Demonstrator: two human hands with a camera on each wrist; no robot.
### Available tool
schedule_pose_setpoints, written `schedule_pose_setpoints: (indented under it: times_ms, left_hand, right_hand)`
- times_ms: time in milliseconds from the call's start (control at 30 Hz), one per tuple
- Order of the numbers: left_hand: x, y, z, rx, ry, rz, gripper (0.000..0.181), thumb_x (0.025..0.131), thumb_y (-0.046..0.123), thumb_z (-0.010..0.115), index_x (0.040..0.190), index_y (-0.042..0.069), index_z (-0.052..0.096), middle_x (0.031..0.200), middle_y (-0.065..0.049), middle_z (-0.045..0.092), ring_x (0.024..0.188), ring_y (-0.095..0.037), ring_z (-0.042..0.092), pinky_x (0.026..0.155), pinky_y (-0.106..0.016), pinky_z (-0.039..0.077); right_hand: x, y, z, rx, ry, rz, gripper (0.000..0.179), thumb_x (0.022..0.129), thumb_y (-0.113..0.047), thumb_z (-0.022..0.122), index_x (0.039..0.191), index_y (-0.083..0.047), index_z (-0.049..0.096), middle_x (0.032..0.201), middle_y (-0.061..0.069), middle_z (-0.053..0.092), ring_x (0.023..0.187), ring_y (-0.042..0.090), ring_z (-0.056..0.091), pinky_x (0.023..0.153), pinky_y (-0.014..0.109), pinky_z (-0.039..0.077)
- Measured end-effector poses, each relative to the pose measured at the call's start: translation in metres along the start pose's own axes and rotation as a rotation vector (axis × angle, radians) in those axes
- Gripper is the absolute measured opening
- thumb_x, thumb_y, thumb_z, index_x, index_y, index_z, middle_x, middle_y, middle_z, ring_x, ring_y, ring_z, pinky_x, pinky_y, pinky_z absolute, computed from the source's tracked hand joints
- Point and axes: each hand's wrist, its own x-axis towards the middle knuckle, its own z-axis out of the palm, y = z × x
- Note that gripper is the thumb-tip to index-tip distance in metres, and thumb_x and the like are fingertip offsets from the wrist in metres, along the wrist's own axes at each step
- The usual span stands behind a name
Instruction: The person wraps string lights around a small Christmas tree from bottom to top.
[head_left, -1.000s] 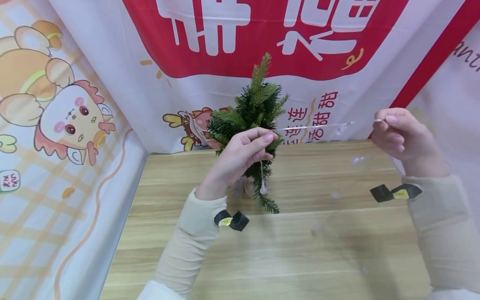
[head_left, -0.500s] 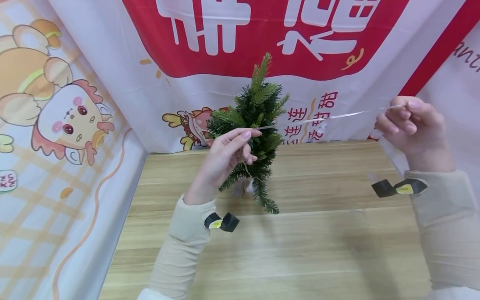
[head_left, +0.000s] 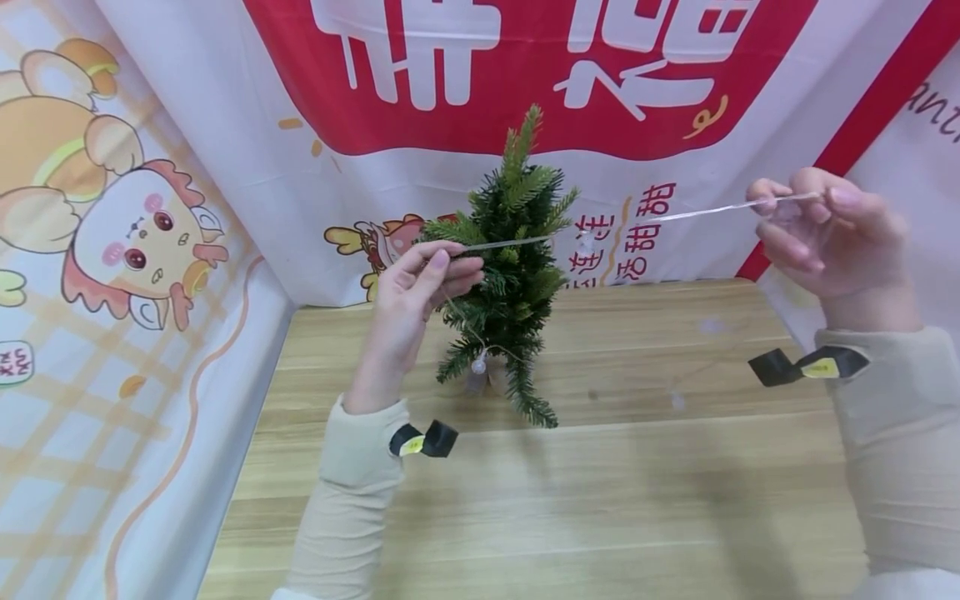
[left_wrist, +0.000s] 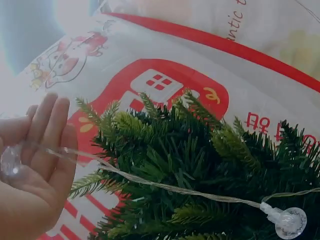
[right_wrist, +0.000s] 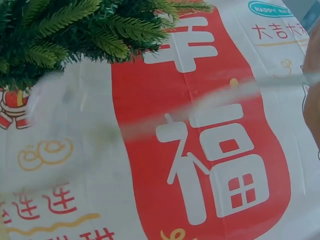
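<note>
A small green artificial Christmas tree stands at the back of the wooden table. My left hand, at the tree's left side, pinches a clear string of lights between thumb and fingers. The strand runs across the front of the tree to my right hand, which pinches it at the right. One round clear bulb sits on the span between the hands. Below the left hand another bulb hangs before the lower branches. In the left wrist view, a further bulb lies by the palm.
Behind the wooden tabletop hangs a white cloth with a large red print. A cartoon-printed cloth covers the left side. More of the light string, with a faint bulb, dangles below the right hand.
My left hand has moved left across the front of the tree, taking its hanging bulb along. The right hand has risen and shifted slightly right, so the strand between them spans farther.
</note>
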Motion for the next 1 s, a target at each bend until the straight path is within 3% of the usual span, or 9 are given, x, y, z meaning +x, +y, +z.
schedule_pose_setpoints:
  times_ms: [133,200,267,433,533,700,833,900,1000]
  left_hand:
    - [0.000,0.002,-0.007,0.140,0.128,0.022,0.020,0.098,0.009,0.050,0.095,0.019,0.067,0.091,0.009,0.071,0.087,-0.009,0.066,0.078,-0.019,0.055]
    - [0.001,0.003,-0.012,0.214,0.177,0.013,0.018,0.097,0.009,0.052,0.094,0.017,0.067,0.089,0.011,0.069,0.087,-0.009,0.064,0.076,-0.019,0.054]
    - [0.002,0.004,-0.015,0.263,0.194,-0.004,0.016,0.098,0.010,0.051,0.094,0.015,0.066,0.087,0.011,0.068,0.086,-0.009,0.063,0.073,-0.019,0.054]
    - [0.003,0.006,-0.022,0.169,0.159,-0.074,0.021,0.102,0.010,0.039,0.093,0.014,0.058,0.078,0.012,0.067,0.077,-0.004,0.065,0.071,-0.019,0.054]
    - [0.002,0.006,-0.026,0.039,0.137,-0.096,0.027,0.103,0.008,0.032,0.090,0.014,0.055,0.067,0.009,0.058,0.065,-0.005,0.061,0.070,-0.021,0.055]
    - [-0.001,0.005,-0.030,-0.028,0.067,-0.054,0.034,0.099,0.006,0.031,0.082,0.016,0.058,0.057,0.008,0.043,0.053,-0.005,0.045,0.063,-0.018,0.052]
    - [-0.002,0.005,-0.031,0.049,0.020,-0.044,0.031,0.096,0.004,0.041,0.084,0.021,0.065,0.054,0.009,0.041,0.049,-0.006,0.034,0.059,-0.018,0.048]
    - [-0.001,0.005,-0.031,0.080,0.031,-0.043,0.032,0.095,0.003,0.045,0.086,0.024,0.067,0.055,0.009,0.041,0.048,-0.006,0.031,0.057,-0.017,0.047]
    - [0.000,0.005,-0.033,0.118,0.065,-0.038,0.030,0.096,0.004,0.047,0.088,0.025,0.067,0.061,0.010,0.045,0.049,-0.004,0.036,0.056,-0.016,0.047]
  right_hand:
    - [0.013,-0.001,0.010,0.038,-0.116,0.058,0.029,0.094,0.000,0.033,0.113,0.019,0.045,0.098,0.028,0.051,0.045,0.017,0.040,0.036,0.012,0.030]
    - [0.017,-0.004,0.016,-0.013,-0.099,0.073,0.032,0.094,0.003,0.032,0.117,0.021,0.044,0.093,0.027,0.052,0.041,0.015,0.037,0.036,0.012,0.029]
    - [0.016,-0.011,0.019,-0.103,-0.008,0.103,0.034,0.096,0.002,0.031,0.119,0.021,0.048,0.093,0.026,0.059,0.041,0.016,0.036,0.034,0.014,0.026]
    - [0.007,-0.033,0.015,-0.413,0.277,0.244,0.041,0.101,0.000,0.024,0.118,0.017,0.056,0.090,0.020,0.071,0.039,0.022,0.037,0.033,0.026,0.023]
    - [0.009,-0.040,0.012,-0.497,0.337,0.318,0.045,0.101,0.001,0.018,0.122,0.014,0.055,0.078,0.017,0.069,0.038,0.021,0.036,0.034,0.026,0.027]
    - [0.019,-0.045,0.009,-0.475,0.309,0.331,0.049,0.100,0.000,0.014,0.120,0.014,0.056,0.063,0.011,0.051,0.040,0.016,0.030,0.032,0.023,0.014]
    - [0.026,-0.047,0.010,-0.443,0.442,0.275,0.050,0.101,-0.005,0.015,0.116,0.013,0.059,0.064,0.012,0.052,0.040,0.015,0.028,0.036,0.024,0.006]
    - [0.028,-0.047,0.011,-0.420,0.495,0.246,0.049,0.101,-0.006,0.017,0.114,0.013,0.060,0.065,0.013,0.055,0.040,0.015,0.028,0.037,0.024,0.004]
    - [0.032,-0.046,0.008,-0.389,0.459,0.229,0.048,0.101,-0.006,0.018,0.112,0.016,0.060,0.068,0.016,0.060,0.042,0.018,0.031,0.038,0.025,0.006]
